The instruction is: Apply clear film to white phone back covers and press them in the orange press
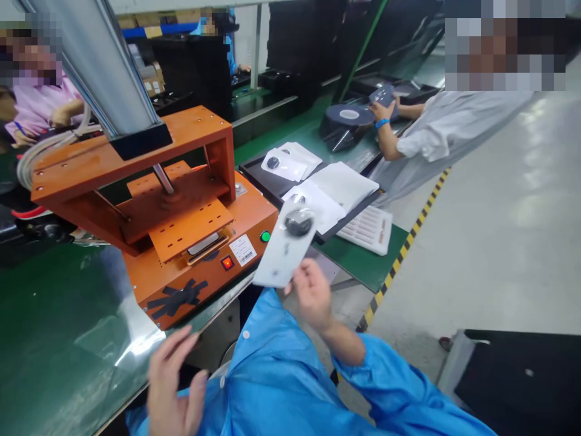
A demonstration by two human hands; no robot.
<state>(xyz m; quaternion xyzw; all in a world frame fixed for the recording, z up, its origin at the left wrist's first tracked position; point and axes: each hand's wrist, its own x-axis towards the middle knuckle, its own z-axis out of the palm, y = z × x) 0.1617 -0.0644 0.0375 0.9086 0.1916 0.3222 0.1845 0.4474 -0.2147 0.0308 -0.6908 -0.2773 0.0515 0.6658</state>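
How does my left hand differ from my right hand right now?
Your right hand grips the white panel near a lower corner, while your left hand holds nothing. Your left hand is open, thumb apart from the fingers; your right hand's fingers are curled. Both are bare.

Left hand [171,387] cut by bottom edge, label print [243,250] too small to read

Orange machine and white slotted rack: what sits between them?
In the head view, a black tray bearing white pieces; the white panel in the right hand also crosses that gap.
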